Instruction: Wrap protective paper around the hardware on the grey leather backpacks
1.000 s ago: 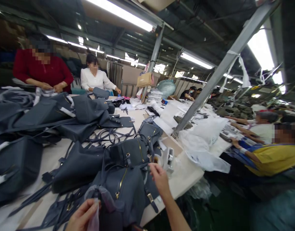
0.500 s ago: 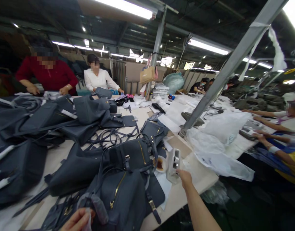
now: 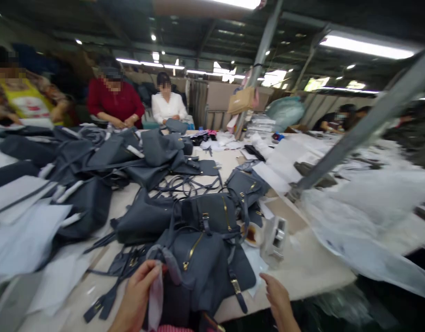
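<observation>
Down at the near edge of the counter (image 3: 312, 272), the left hand (image 3: 138, 297) pinches a pale grey cloth (image 3: 156, 302) against the blue-grey bag (image 3: 201, 258), which lies just in front. The right hand (image 3: 276, 293) hovers empty with its fingers loosely parted, just beside the bag's buckled strap. A white tape dispenser (image 3: 274, 235) and a small cup (image 3: 251, 234) stand beyond it.

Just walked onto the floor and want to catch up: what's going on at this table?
A person's left hand pinches a pale cloth beside a grey-blue bag at the near edge of the table. Their right hand is open and empty, short of a white dispenser. More bags lie piled across the table, where a person in red and a person in white handle others.
</observation>
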Demonstrator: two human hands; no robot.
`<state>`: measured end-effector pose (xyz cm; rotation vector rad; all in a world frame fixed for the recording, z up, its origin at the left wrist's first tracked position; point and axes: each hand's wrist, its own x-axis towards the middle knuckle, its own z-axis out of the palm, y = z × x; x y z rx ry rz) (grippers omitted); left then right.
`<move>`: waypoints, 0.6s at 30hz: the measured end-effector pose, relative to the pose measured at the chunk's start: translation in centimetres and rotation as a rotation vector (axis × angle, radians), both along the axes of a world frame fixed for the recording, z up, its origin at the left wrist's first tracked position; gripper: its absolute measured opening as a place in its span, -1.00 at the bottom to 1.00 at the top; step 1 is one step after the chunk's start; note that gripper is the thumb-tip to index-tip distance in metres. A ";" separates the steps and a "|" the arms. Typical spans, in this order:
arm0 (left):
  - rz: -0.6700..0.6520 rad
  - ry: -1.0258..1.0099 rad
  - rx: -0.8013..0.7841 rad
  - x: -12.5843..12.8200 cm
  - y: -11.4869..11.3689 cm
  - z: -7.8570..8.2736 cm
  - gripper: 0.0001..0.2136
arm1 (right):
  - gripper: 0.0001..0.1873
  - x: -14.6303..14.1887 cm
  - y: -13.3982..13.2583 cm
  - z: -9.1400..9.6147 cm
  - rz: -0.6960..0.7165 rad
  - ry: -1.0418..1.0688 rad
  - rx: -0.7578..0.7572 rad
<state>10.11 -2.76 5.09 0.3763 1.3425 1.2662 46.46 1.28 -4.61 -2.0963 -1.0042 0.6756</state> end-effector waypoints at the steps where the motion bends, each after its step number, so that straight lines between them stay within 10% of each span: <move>1: 0.011 0.046 0.034 0.2 -0.3 0.1 -0.70 | -0.63 -2.0 -0.2 1.5 0.067 0.112 0.020; 5: 0.040 0.239 0.137 0.4 -1.0 0.2 -0.77 | -0.62 -12.1 -1.5 10.0 0.518 0.875 -0.025; 9: 0.000 0.460 0.220 -0.2 -2.0 0.4 -0.82 | -0.61 -21.4 -2.9 15.9 0.961 0.981 -0.245; 18: 0.070 0.993 0.318 -2.1 -4.3 0.6 -0.81 | -0.65 -26.2 -1.6 13.1 1.003 0.523 -0.190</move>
